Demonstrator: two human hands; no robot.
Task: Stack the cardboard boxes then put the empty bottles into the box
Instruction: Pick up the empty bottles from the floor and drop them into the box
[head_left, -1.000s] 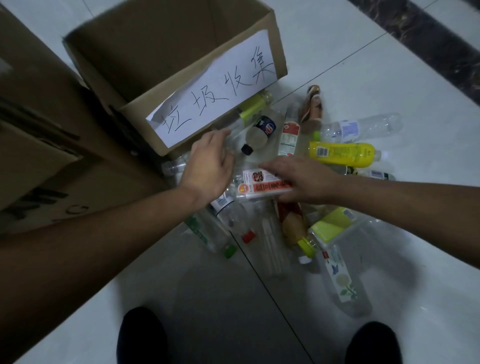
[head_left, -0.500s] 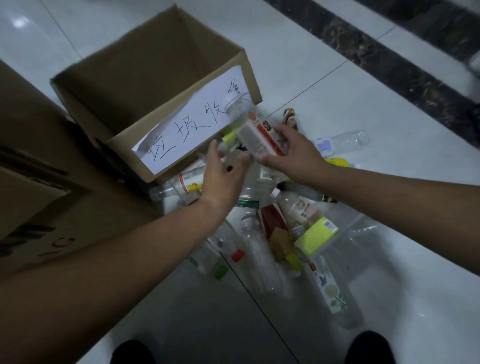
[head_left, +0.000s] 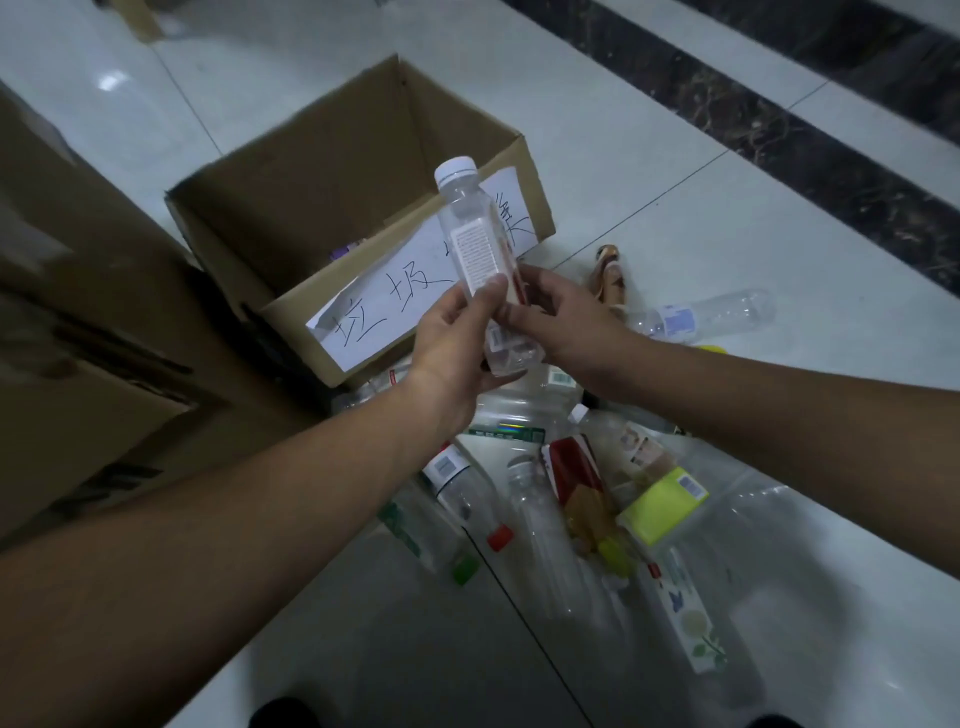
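Transfer of one bottle (head_left: 478, 244). The left hand (head_left: 457, 338) and right hand (head_left: 561, 322) both grip its lower half, holding it upright, cap up, in front of the open box's (head_left: 337, 156) labelled wall. Advice: carry it clear over the near rim before releasing. The pile (head_left: 545, 519) lies on the floor.

A clear white-capped plastic bottle (head_left: 478, 249) with a white-and-red label stands nearly upright, cap up, its lower half gripped between the left hand (head_left: 452, 343) and right hand (head_left: 561, 322), in front of the open brown cardboard box (head_left: 363, 171) bearing a handwritten white paper sheet (head_left: 395, 301). A larger brown cardboard box (head_left: 78, 312) sits beside it. Other empty plastic bottles (head_left: 545, 493) lie heaped on the white tiled floor (head_left: 675, 156).
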